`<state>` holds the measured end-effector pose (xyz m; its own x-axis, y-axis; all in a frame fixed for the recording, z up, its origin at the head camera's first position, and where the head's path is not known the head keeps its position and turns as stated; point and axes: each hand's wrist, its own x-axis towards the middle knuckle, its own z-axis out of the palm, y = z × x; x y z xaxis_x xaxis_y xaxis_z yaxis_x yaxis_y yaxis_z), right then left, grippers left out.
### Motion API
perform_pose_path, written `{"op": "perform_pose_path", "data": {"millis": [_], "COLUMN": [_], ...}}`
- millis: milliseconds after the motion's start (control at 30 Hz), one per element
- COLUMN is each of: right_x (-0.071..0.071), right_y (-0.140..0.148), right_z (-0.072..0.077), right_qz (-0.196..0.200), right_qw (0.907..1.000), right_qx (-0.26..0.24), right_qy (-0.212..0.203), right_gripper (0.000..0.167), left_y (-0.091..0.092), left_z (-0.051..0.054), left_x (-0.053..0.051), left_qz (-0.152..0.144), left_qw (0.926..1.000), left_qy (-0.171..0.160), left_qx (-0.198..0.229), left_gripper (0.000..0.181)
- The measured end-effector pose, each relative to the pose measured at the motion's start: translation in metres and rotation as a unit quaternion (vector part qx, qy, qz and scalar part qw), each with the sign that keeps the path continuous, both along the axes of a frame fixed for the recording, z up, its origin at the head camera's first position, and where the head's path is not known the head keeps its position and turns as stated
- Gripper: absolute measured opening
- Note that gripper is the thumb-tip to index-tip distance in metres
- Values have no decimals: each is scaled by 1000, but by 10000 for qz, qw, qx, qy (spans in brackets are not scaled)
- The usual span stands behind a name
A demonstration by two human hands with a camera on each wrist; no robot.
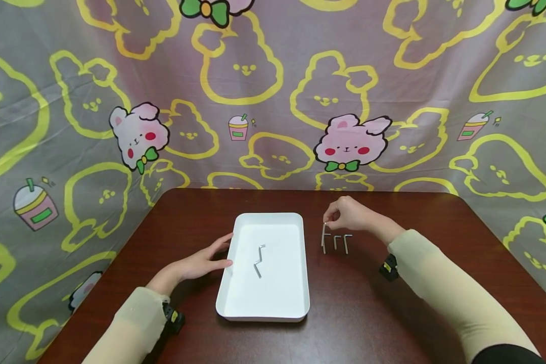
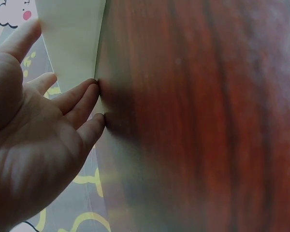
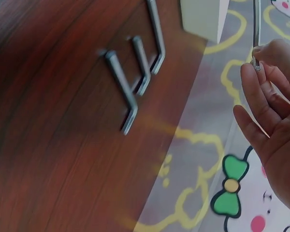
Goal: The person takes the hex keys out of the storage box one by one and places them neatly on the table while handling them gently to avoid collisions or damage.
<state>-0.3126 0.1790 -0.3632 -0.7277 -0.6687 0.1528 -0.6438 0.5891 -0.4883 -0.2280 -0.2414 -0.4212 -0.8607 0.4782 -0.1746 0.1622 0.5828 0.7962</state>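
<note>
My right hand (image 1: pixel 349 214) pinches one end of a silver L-shaped hex key (image 3: pixel 257 24) between thumb and fingertips, its long part hanging down above the table. Below and beside it lie three more hex keys, seen in the right wrist view as a long one (image 3: pixel 120 75), a shorter one (image 3: pixel 141 60) and another (image 3: pixel 158 36). My left hand (image 1: pixel 203 261) rests against the left side of a white rectangular tray (image 1: pixel 282 296), fingers extended and thumb near the rim. Inside the tray are two hex keys (image 1: pixel 260 254), one behind the other.
The dark reddish-brown wooden table (image 1: pixel 359 313) carries the tray near its middle, with the loose hex keys to the right. Behind it hangs a grey cloth (image 1: pixel 273 55) with yellow outlined cartoon figures. Black wrist cameras (image 1: pixel 390 267) sit at both sleeves.
</note>
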Motion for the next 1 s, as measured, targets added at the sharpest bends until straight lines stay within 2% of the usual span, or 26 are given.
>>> {"op": "perform_pose_path", "data": {"millis": [233, 433, 667, 1000], "right_x": [-1, -4, -8, -9], "right_y": [26, 49, 73, 86], "right_z": [-4, -9, -21, -39], "right_qz": [-212, -544, -921, -935], "right_qw": [9998, 9985, 9947, 9934], "right_qx": [-60, -27, 103, 207], "right_qy": [32, -53, -445, -629], "right_gripper": [5, 6, 6, 5], "left_y": [-1, -2, -1, -1], "left_z": [-2, -3, -2, -1], "left_x": [-1, -3, -2, -1], "left_qz": [-3, -28, -58, -47], "left_qw": [10000, 10000, 10000, 10000], "left_qy": [-25, 6, 38, 43], "left_qx": [65, 39, 9, 25], "left_gripper": [80, 80, 80, 80]}}
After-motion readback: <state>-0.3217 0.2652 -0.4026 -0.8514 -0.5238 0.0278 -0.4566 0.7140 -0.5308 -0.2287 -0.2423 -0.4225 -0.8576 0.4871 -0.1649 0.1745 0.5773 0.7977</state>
